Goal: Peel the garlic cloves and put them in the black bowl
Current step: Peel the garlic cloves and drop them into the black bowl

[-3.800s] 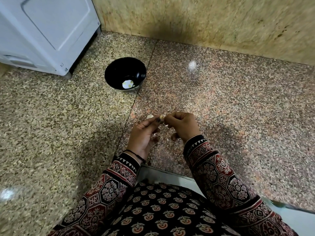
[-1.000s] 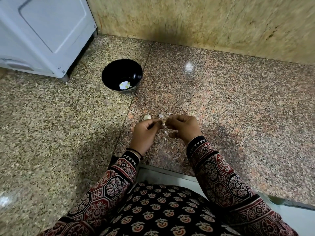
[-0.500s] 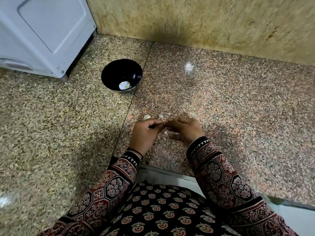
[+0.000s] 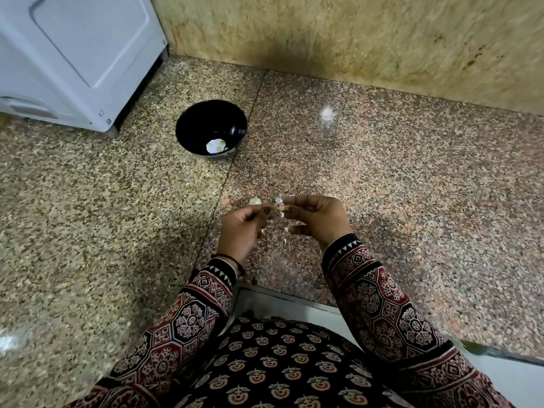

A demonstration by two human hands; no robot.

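Garlic clove (image 4: pixel 282 208) was pinched at centre frame between the fingertips of the right hand (image 4: pixel 319 219) and left hand (image 4: pixel 241 231). Peeling was judged to be in progress; the skin would have to be stripped before transfer to the black bowl (image 4: pixel 188 125), upper left. No legible writing was found.

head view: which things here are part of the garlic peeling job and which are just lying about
Job: garlic clove pinched by left hand and right hand; loose clove on the floor; black bowl; peel scraps.
Lying about: white appliance; wall.
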